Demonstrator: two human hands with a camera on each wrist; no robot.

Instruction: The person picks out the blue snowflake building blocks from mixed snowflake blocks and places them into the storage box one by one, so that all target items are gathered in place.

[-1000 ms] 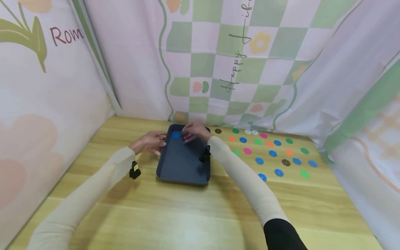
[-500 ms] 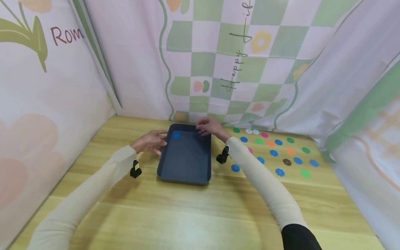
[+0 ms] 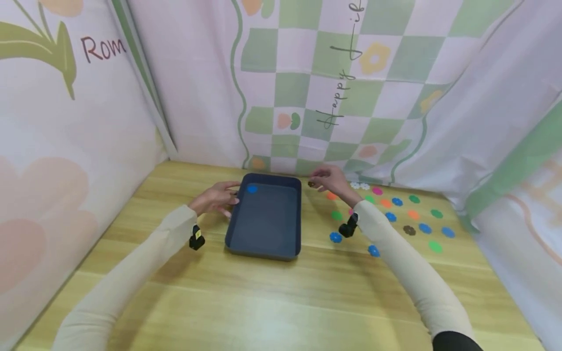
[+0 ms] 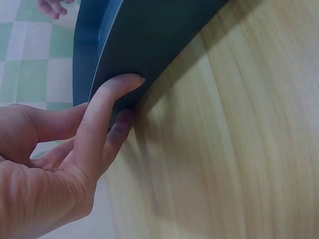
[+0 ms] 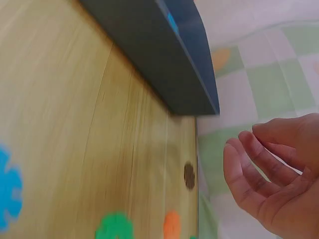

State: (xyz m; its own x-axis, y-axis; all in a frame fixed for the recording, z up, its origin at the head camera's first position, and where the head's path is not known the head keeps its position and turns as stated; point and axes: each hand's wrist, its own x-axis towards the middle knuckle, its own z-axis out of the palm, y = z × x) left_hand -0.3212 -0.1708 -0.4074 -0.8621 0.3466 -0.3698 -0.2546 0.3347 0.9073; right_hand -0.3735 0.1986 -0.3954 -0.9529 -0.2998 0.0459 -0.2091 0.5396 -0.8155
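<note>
A dark blue-grey rectangular tray [image 3: 263, 219] lies on the wooden table, with one blue flower-shaped piece [image 3: 252, 188] in its far left corner. My left hand [image 3: 216, 198] is at the tray's left side; in the left wrist view its fingers [image 4: 94, 119] touch the outer wall without curling round it. To the right of the tray, my right hand [image 3: 332, 180] hovers with loosely bent fingers beside a small brown flower piece [image 3: 311, 184]. The right wrist view shows that brown piece [image 5: 189, 175] flat on the table near its far edge, apart from the fingertips.
Several flower pieces in blue, green, orange, pink, white and brown are scattered over the table's right side, among them a green one [image 3: 435, 246] and a blue one [image 3: 335, 237]. A checkered curtain [image 3: 325, 97] hangs right behind the table's far edge.
My right hand has moved right, from over the tray to beside the brown piece. The left hand stays at the tray's left side, and the blue piece inside has not moved.
</note>
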